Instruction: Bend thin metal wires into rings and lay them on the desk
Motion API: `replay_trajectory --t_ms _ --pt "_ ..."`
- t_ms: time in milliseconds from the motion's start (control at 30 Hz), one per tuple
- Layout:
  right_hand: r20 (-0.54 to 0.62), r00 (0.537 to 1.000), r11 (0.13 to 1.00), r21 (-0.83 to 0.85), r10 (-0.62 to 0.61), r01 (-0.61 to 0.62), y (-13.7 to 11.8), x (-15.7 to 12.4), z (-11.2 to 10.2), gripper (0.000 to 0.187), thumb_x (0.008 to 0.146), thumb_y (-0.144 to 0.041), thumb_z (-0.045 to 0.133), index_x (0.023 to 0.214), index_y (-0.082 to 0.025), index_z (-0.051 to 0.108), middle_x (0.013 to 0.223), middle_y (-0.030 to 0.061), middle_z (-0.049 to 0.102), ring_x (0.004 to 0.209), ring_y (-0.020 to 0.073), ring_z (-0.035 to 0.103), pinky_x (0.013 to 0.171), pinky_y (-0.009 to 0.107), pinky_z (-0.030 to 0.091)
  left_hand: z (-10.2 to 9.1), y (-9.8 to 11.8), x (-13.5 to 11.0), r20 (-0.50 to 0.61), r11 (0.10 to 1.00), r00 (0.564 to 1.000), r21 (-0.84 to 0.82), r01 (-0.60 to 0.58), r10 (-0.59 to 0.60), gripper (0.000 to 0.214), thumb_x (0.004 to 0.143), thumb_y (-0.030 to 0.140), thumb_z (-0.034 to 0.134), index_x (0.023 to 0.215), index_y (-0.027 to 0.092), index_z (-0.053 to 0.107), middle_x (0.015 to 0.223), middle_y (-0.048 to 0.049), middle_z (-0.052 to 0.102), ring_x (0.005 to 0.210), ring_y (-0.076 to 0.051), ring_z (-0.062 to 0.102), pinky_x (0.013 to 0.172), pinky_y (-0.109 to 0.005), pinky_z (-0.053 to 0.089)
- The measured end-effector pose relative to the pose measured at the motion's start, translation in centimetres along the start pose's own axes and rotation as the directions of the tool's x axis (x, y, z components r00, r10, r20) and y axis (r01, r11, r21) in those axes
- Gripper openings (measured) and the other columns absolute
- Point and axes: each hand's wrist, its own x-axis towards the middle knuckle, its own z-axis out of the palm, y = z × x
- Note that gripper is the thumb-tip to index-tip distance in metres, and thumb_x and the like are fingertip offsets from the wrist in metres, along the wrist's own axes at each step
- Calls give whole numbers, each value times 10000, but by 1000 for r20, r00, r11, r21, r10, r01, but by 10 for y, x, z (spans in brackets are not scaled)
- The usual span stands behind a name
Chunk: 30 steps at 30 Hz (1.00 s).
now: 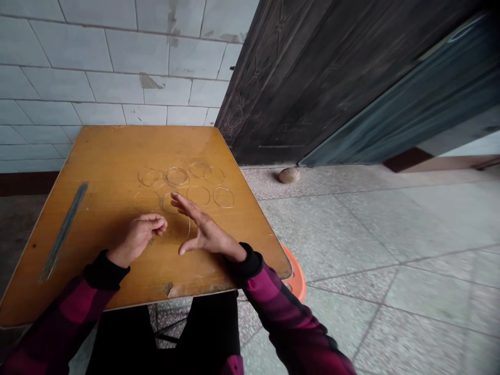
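My left hand (142, 234) is closed in a pinch above the table, a thin wire (189, 228) at its fingertips. That wire curves round beneath my right hand (207, 232), which is open, thumb and fingers spread apart. Just beyond both hands lie several thin wire rings (223, 197), some overlapping, on the wooden table (117, 148). A bundle of straight grey wires (65, 229) rests along the table's left side. My right hand partly covers one of the nearer rings.
A white tiled wall (136, 52) stands behind the table, with a dark wooden door (297, 78) to its right. An orange plastic stool (296, 276) shows under the right corner. A roundish stone-like object (289, 175) sits on the tiled floor (351, 224) by the door.
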Motion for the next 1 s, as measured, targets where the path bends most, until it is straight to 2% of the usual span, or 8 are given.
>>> replay_trajectory --t_ms 133,233,367,567,700,800,867,1000 --pt "38 999 983 183 20 -26 1 1 8 1103 695 -438 807 1532 -351 94 1595 131 219 1429 281 335 1143 485 351 5 -7 -1 35 1000 999 -13 18 -18 146 663 288 691 621 154 650 655 -29 595 647 -137 499 650 -285 366" --pt "32 999 966 255 20 -28 3 0 11 1075 708 -427 803 1527 -345 112 1583 134 250 1424 277 345 1149 495 340 6 -10 -2 29 999 999 -28 18 -17 136 672 278 676 626 154 644 664 -34 589 647 -139 489 652 -292 363" --pt "-7 999 970 239 43 -40 1 -1 13 1046 727 -443 788 1530 -323 129 1564 146 290 1402 287 383 1138 503 358 7 -12 -2 14 998 1000 -52 18 -17 136 675 282 675 631 156 645 675 -36 593 647 -137 483 646 -289 353" --pt "-78 997 952 306 8 16 -1 -1 14 904 773 -496 734 1506 -292 246 1505 151 394 1360 291 445 1131 525 361 9 -15 -3 67 999 998 -46 26 -23 155 666 300 684 607 167 631 623 -26 569 612 -138 459 631 -295 338" --pt "-105 994 948 314 -10 42 0 -2 16 869 789 -465 730 1500 -291 261 1485 147 422 1347 282 464 1118 515 387 9 -16 -2 71 998 997 -54 35 -31 162 668 296 691 609 156 634 623 -32 579 612 -137 472 634 -295 339" --pt "-102 995 957 291 16 15 -1 -2 18 864 797 -476 718 1501 -287 254 1473 149 437 1337 282 475 1105 509 410 9 -17 -2 75 998 996 -43 40 -36 167 672 298 691 606 153 641 621 -35 583 609 -139 477 631 -298 339" --pt "-93 995 963 271 31 -5 -2 -2 18 877 805 -499 699 1511 -292 221 1492 153 409 1341 284 469 1101 507 415 9 -17 -1 66 998 997 -44 40 -37 165 670 300 694 610 154 647 622 -33 584 609 -138 479 630 -298 342" --pt "-135 991 986 166 -4 27 -5 -1 14 936 827 -488 679 1535 -326 90 1583 143 240 1388 290 402 1105 512 398 7 -16 -1 -4 997 1000 -77 26 -26 153 672 293 696 640 149 655 661 -31 602 624 -129 486 633 -286 347"
